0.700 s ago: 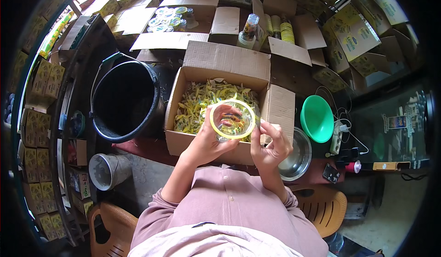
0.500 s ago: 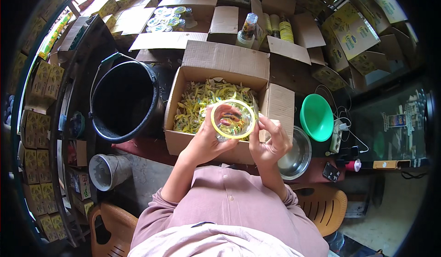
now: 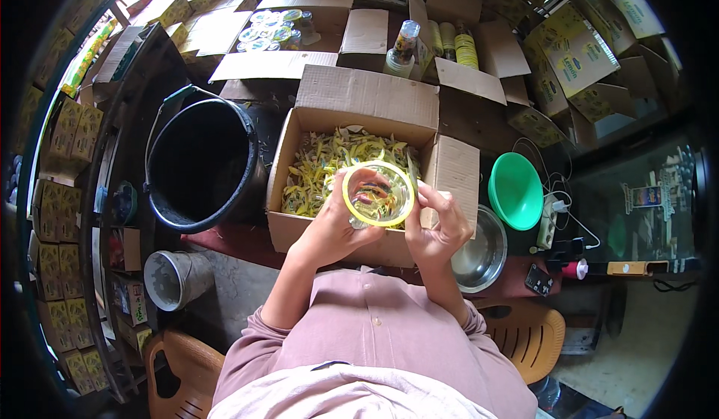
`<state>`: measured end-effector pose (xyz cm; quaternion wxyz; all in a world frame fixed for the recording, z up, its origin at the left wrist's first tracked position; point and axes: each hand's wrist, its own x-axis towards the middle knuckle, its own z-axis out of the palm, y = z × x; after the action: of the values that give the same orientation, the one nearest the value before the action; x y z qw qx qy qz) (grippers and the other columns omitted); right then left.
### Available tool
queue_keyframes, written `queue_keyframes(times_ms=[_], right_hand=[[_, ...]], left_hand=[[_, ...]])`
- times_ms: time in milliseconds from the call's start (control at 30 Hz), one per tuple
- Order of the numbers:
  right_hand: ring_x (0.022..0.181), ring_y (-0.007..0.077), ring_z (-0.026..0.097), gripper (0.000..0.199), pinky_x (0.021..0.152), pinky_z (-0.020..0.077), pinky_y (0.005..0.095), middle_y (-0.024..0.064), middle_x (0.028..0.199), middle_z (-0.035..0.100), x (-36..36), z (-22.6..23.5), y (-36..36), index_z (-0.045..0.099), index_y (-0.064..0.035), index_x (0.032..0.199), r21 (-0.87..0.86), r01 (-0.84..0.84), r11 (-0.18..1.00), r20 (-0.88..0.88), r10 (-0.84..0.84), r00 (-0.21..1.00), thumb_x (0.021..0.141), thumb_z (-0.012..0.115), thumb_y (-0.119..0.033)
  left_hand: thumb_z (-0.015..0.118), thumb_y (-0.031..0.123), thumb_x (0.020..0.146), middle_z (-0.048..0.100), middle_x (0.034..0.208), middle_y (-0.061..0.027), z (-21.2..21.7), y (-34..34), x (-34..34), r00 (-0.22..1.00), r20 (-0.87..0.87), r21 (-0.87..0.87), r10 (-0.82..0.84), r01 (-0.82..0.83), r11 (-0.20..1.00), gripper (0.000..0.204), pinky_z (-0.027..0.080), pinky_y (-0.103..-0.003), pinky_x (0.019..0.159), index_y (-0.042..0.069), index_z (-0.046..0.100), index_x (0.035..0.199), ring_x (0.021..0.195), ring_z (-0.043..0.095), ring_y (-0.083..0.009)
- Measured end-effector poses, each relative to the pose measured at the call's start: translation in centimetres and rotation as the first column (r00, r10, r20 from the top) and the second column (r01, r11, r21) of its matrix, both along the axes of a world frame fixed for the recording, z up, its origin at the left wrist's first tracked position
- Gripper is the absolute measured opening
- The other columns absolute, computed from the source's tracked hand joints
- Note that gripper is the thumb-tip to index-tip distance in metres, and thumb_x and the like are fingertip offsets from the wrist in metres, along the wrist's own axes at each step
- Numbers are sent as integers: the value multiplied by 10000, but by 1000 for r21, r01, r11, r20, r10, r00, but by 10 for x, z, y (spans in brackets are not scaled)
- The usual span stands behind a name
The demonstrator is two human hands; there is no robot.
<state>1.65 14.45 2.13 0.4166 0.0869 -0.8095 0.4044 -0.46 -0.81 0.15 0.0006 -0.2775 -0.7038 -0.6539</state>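
Observation:
My left hand (image 3: 329, 228) is wrapped round a clear plastic cup (image 3: 380, 220) with a yellow rim, its mouth turned up towards me. Through the cup's wall I see colourful print and my fingers. At the cup's right side is my right hand (image 3: 442, 228), its fingers bent and the fingertips close against the rim. A thin pale sliver stands up beside those fingertips; what it is I cannot make out. Beneath both hands is an open cardboard box (image 3: 371, 93), filled with yellow and whitish curled strips (image 3: 314, 168).
To the left stand a black bucket (image 3: 251, 187) and, lower, a grey bucket (image 3: 196, 280). A green bowl (image 3: 517, 190) and a metal bowl (image 3: 490, 250) lie to the right. Behind are a box of lidded cups (image 3: 269, 29), stacked cups (image 3: 404, 44) and an open carton (image 3: 472, 82).
Both hands and the cup have shifted very slightly left, and the cup has turned a little in my left hand. The grip looks the same.

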Motion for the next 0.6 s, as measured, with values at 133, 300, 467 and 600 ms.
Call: queue_keyframes(times_ms=[133,300,467,600], right_hand=[[596,156,606,239,555,483,253,70,695,618,-2,0,3,640,-48,847,-44,-36,998,23,37,999,633,672,54],[582,152,602,230,544,478,247,74,680,613,3,0,5,634,-46,847,-91,-46,995,48,50,998,641,671,48],[573,150,597,225,537,474,243,73,672,608,2,2,4,635,-51,851,-76,-39,996,16,40,999,649,666,44],[579,145,601,235,541,475,246,73,676,611,-2,2,6,633,-55,865,-52,-35,998,29,37,999,651,666,35]], left_hand=[[656,20,667,448,1107,-132,8,3,0,999,44,-1,-24,24,1000,642,428,-322,844,20,277,1185,1047,478,-235],[659,24,664,455,1103,-127,7,4,0,998,65,45,-9,6,999,631,427,-319,847,19,291,1177,1044,481,-219],[663,29,661,457,1103,-123,3,6,1,996,92,80,-15,8,997,639,425,-318,852,18,303,1188,1042,482,-208],[666,28,658,457,1099,-118,3,6,4,997,54,35,-47,45,998,647,426,-309,854,19,311,1199,1034,485,-202]])
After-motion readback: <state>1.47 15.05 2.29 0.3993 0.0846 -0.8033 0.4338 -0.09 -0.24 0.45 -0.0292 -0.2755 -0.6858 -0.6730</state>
